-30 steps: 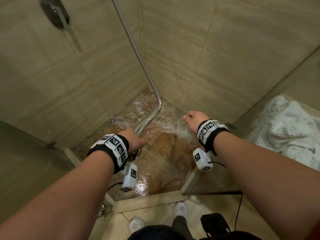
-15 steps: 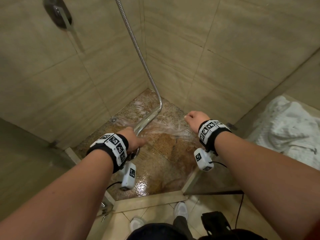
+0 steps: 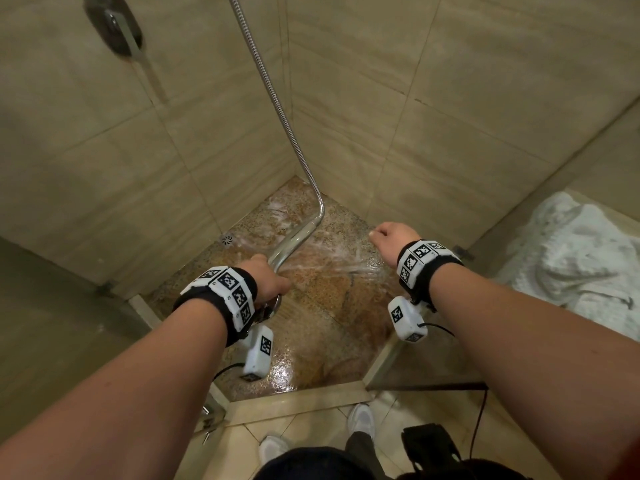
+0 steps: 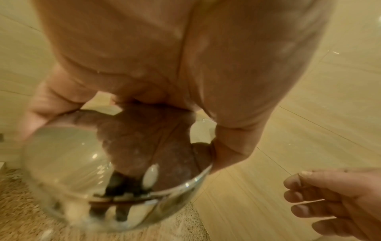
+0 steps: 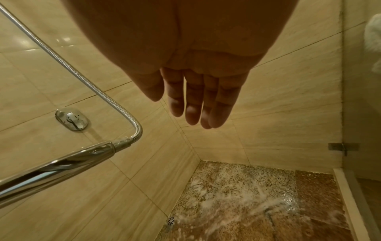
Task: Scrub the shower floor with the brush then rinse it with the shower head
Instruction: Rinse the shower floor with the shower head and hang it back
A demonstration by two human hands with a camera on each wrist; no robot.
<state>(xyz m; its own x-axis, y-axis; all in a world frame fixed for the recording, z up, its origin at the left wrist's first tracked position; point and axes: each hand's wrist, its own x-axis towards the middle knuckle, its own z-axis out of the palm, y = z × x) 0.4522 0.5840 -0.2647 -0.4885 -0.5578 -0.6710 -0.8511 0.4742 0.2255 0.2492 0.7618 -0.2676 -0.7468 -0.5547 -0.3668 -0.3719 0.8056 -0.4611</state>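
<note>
My left hand (image 3: 270, 278) grips the chrome shower head (image 3: 294, 237) low over the wet speckled brown shower floor (image 3: 329, 306). Its round head (image 4: 115, 179) sits under my curled fingers, and the metal hose (image 3: 273, 98) rises from the handle (image 5: 55, 168) up the wall corner. Water streams across the floor toward the right, leaving white foam (image 5: 237, 195). My right hand (image 3: 391, 237) hangs to the right above the floor and holds nothing, its fingers (image 5: 193, 97) relaxed. No brush is in view.
A small round drain (image 3: 228, 239) lies by the left wall. A wall valve (image 3: 114, 26) is high on the left. Beige tiled walls close the corner. A raised threshold (image 3: 294, 400) edges the floor in front of my shoes. A white towel (image 3: 581, 258) lies outside, right.
</note>
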